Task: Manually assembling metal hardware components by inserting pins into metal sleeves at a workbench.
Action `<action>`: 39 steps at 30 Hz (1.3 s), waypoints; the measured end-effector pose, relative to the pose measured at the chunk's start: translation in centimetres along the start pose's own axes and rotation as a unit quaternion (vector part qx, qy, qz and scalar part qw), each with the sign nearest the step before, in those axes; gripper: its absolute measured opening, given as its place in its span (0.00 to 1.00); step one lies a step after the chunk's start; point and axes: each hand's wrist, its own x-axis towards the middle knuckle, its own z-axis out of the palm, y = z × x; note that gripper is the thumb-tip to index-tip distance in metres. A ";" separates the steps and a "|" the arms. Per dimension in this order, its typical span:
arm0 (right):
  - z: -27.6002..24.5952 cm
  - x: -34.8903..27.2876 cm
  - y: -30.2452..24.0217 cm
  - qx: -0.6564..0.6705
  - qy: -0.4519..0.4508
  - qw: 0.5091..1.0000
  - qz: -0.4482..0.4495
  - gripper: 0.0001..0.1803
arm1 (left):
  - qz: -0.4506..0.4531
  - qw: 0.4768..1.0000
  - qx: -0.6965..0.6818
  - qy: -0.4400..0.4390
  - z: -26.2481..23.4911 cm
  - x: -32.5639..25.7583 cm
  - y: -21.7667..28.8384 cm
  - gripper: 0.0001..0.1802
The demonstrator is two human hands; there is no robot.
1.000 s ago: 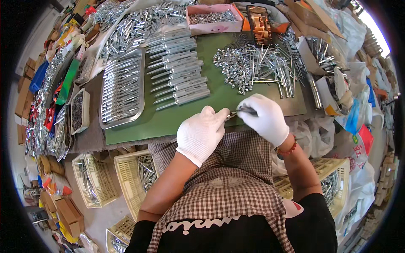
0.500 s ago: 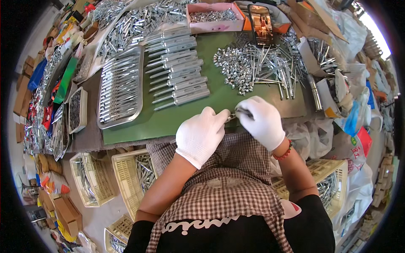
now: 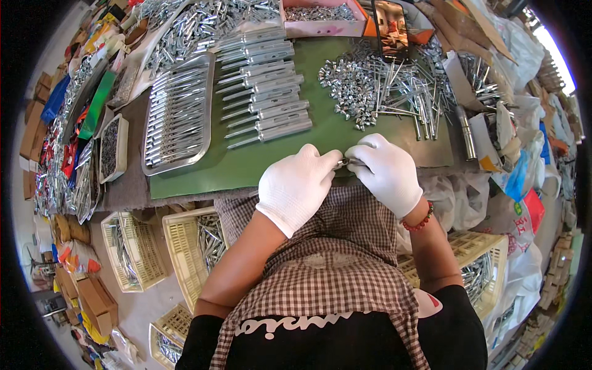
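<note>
Both of my hands wear white gloves and meet at the near edge of a green mat [image 3: 259, 163]. My left hand [image 3: 296, 185] and my right hand [image 3: 385, 172] pinch a small metal bolt piece [image 3: 341, 163] between their fingertips; most of it is hidden by the gloves. Just beyond lies a row of finished silver expansion bolts [image 3: 265, 80]. To the right of that row sits a loose heap of nuts, sleeves and rods [image 3: 376, 83].
A metal tray [image 3: 179, 114] of bolts lies at the left of the mat. A pink box [image 3: 320, 15] of small parts and a phone [image 3: 394, 28] stand at the back. Yellow plastic crates [image 3: 185, 246] with bolts sit below the table. White bags [image 3: 530, 154] crowd the right.
The hands have drawn closer together over the small piece and their fingers have shifted slightly. Nothing else on the table has moved.
</note>
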 end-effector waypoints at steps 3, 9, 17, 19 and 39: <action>-0.2 0.0 0.0 0.002 0.000 1.000 0.003 0.09 | -0.004 1.000 -0.013 -0.016 -0.2 0.3 0.2 0.11; -1.1 0.1 1.3 0.065 0.058 0.993 0.081 0.12 | -0.019 1.000 0.005 -0.018 0.2 0.1 0.3 0.10; -0.9 0.8 1.5 0.004 0.033 0.999 0.023 0.07 | -0.013 1.000 0.009 -0.001 0.2 0.1 0.2 0.10; -1.1 0.8 0.9 0.002 0.033 0.999 0.031 0.06 | -0.017 1.000 0.002 -0.010 0.1 0.1 0.3 0.10; -0.8 0.9 -0.8 0.092 -0.029 0.994 0.045 0.08 | 0.018 1.000 0.005 -0.022 0.0 -0.2 0.0 0.15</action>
